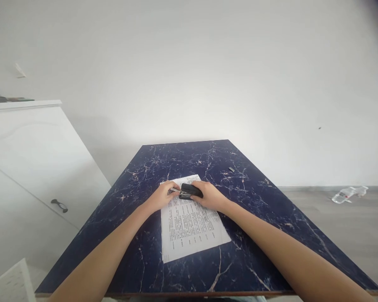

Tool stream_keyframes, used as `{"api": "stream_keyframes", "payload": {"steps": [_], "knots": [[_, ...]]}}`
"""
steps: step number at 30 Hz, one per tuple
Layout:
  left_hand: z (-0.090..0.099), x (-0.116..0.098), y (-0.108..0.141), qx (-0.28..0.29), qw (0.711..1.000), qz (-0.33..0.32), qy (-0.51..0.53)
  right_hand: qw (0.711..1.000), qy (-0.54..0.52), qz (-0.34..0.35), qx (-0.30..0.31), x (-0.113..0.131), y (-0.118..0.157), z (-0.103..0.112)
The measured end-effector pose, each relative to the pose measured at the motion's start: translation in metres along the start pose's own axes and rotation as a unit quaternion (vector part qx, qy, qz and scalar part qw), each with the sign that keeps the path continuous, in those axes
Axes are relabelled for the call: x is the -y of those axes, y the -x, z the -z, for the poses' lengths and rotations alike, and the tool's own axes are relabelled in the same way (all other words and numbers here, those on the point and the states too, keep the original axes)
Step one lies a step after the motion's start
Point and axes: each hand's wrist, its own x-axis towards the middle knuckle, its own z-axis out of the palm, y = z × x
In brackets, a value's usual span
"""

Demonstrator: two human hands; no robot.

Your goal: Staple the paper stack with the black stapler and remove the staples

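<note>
A black stapler (187, 188) is in my right hand (211, 196), which grips it from the right with thumb and fingers wrapped round it. Its left end looks parted, with metal showing inside. Close to that end, my left hand (164, 195) is closed in a pinch. Something small and pale may be between its fingertips, too small to name. Beneath both hands lie printed sheets of paper (189, 224), slightly turned, with lines of text facing up.
A small dark block (231, 169) rests on the blue marble-patterned table (217, 268), towards the far right. To the left stands a white cabinet (34, 159) with a dark handle (59, 206). Clear crumpled plastic (349, 194) lies on the floor at right.
</note>
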Motion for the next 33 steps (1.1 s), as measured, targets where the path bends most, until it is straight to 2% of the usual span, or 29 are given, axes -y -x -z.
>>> {"api": "stream_keyframes", "payload": {"steps": [4, 14, 20, 22, 24, 27, 30, 33], "knots": [[0.000, -0.001, 0.000, -0.012, 1.000, 0.000, -0.008, 1.000, 0.002, 0.003, -0.008, -0.001, 0.000, -0.001], [0.014, -0.009, 0.000, 0.019, 0.999, -0.031, 0.028, 1.000, -0.002, 0.008, -0.015, 0.001, 0.000, 0.001], [0.037, 0.005, 0.006, 0.097, 0.985, 0.007, 0.140, 0.999, -0.038, 0.002, -0.027, -0.002, 0.002, 0.003], [0.039, 0.007, 0.007, 0.106, 0.980, 0.014, 0.170, 0.998, -0.056, 0.008, -0.030, -0.001, 0.003, 0.005], [0.035, 0.004, 0.007, 0.088, 0.978, 0.010, 0.191, 0.996, -0.075, 0.018, -0.033, 0.002, 0.004, 0.007], [0.020, -0.006, 0.004, 0.036, 0.977, -0.038, 0.208, 0.992, -0.108, 0.057, -0.037, 0.011, 0.005, 0.009], [0.008, -0.018, 0.002, 0.003, 0.978, -0.092, 0.186, 0.985, -0.135, 0.096, -0.051, 0.020, 0.006, 0.008], [0.006, -0.022, 0.000, -0.012, 0.982, -0.109, 0.152, 0.983, -0.144, 0.099, -0.051, 0.021, 0.005, 0.009]]}}
